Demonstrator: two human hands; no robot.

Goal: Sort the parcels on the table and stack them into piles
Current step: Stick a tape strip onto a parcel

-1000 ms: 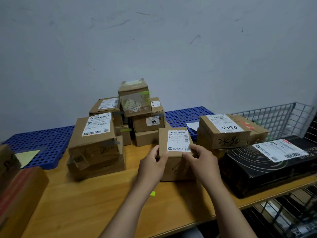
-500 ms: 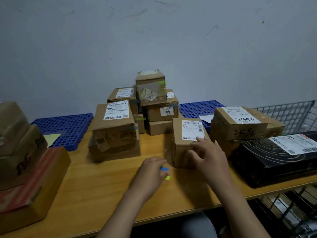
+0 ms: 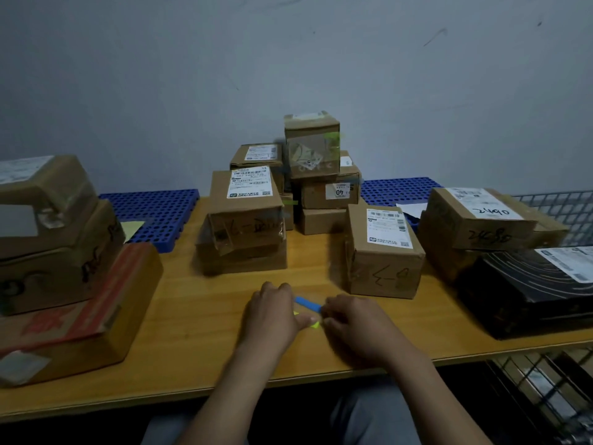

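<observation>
A: Parcel?
B: The small parcel [image 3: 383, 252] stands on the worktop [image 3: 199, 332], just beyond your right hand [image 3: 356, 326], label up, long axis toward the wall [image 3: 288, 59].
A: Hands?
B: Your left hand [image 3: 272, 316] pinches a blue strip [image 3: 308, 304]. The right hand meets its other end; I cannot tell its grip.

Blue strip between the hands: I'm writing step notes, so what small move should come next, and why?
Probably pull the blue strip free with the right hand and carry it to the labelled parcel just behind: the left hand holds one end, right fingers pinch the other.
</observation>
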